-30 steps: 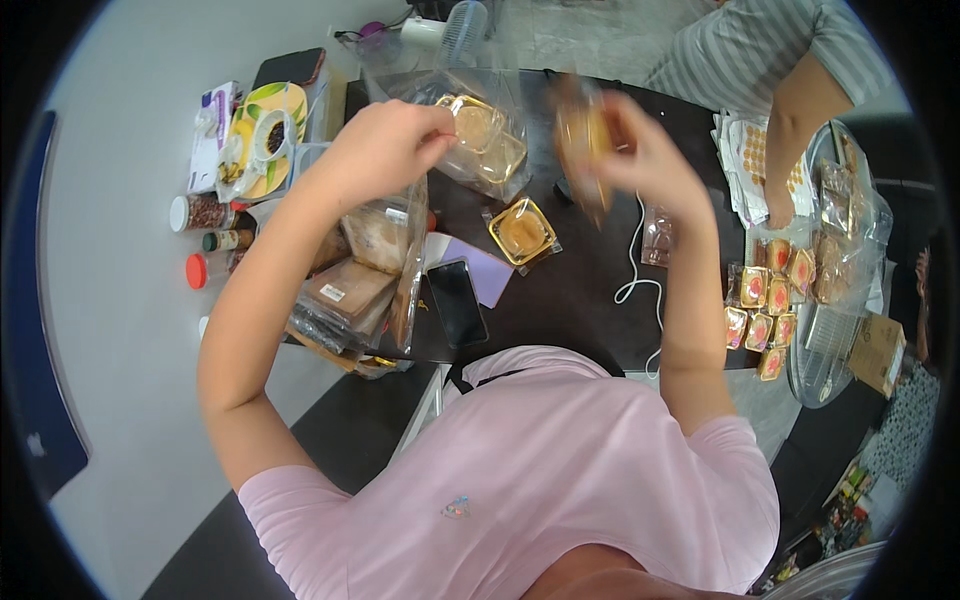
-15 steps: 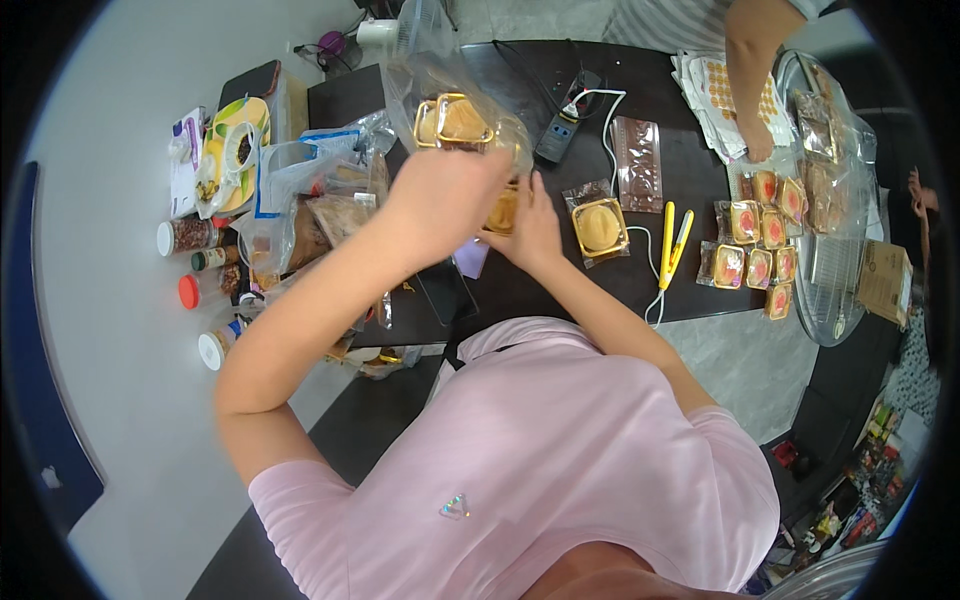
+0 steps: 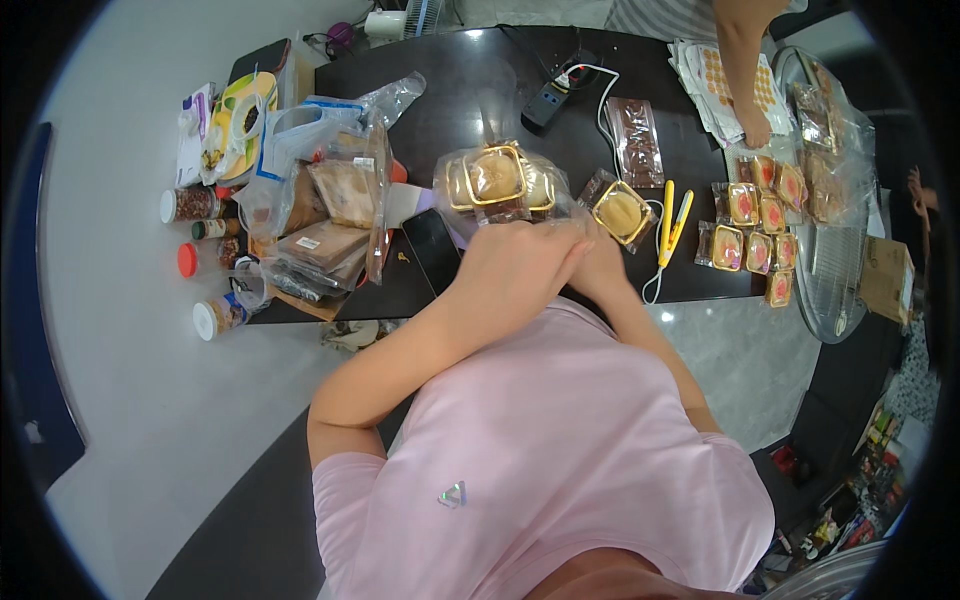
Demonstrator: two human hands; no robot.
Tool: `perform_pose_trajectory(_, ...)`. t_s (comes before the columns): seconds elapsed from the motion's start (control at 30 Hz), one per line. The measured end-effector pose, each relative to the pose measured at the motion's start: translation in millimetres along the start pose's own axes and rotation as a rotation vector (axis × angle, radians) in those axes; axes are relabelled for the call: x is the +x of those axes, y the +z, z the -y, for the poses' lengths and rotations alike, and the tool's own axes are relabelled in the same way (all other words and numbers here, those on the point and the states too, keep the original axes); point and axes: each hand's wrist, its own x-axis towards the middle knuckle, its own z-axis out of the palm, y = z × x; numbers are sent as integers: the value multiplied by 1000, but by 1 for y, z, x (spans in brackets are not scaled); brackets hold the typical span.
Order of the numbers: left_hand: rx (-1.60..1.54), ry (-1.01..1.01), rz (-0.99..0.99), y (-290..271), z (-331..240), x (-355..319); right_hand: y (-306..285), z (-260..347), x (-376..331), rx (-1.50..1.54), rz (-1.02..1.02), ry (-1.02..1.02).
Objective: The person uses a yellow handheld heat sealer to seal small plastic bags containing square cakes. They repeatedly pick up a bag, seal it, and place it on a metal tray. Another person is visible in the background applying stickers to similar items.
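A clear plastic bag (image 3: 548, 170) with several round pastries in gold trays (image 3: 497, 177) lies on the dark table in front of me. My left hand (image 3: 522, 258) is closed at the near end of the bag, knuckles up. Against it, my right hand (image 3: 600, 266) is also closed on the gathered plastic; its fingers are partly hidden. Just right of the bag, a single wrapped pastry in a gold tray (image 3: 623, 214) sits tilted. A black phone (image 3: 432, 250) lies left of my left hand.
A yellow hand sealer (image 3: 674, 230), a power strip (image 3: 548, 104) and a brown wrapper strip (image 3: 635, 142) lie beyond and to the right. Wrapped pink-topped pastries (image 3: 742, 204) cluster near another person's hand (image 3: 752, 125). Packets (image 3: 345, 190) and jars (image 3: 190, 206) crowd the left.
Both my hands have come nearer my body and to the right. The bag, held up over the table before, now lies flatter, with its near end gathered at my hands. The single pastry has turned.
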Motion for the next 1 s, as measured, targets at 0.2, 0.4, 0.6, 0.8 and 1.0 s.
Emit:
perform_pose_trajectory(0.2,487,-37,-293,-53,21,10,-185,50,49,889,-163,8)
perform_pose_trajectory(0.4,483,-240,-118,-31,57,-8,-202,139,110,-31,496,-494)
perform_pose_trajectory(0.6,-54,-304,-321,-44,95,-23,-86,141,181,-644,680,-510)
perform_pose_trajectory(0.8,-226,-284,-335,-43,98,-27,-30,116,208,-369,551,-368)
perform_pose_trajectory(1.0,-292,-310,-343,-47,97,-36,-73,107,154,-246,524,-491)
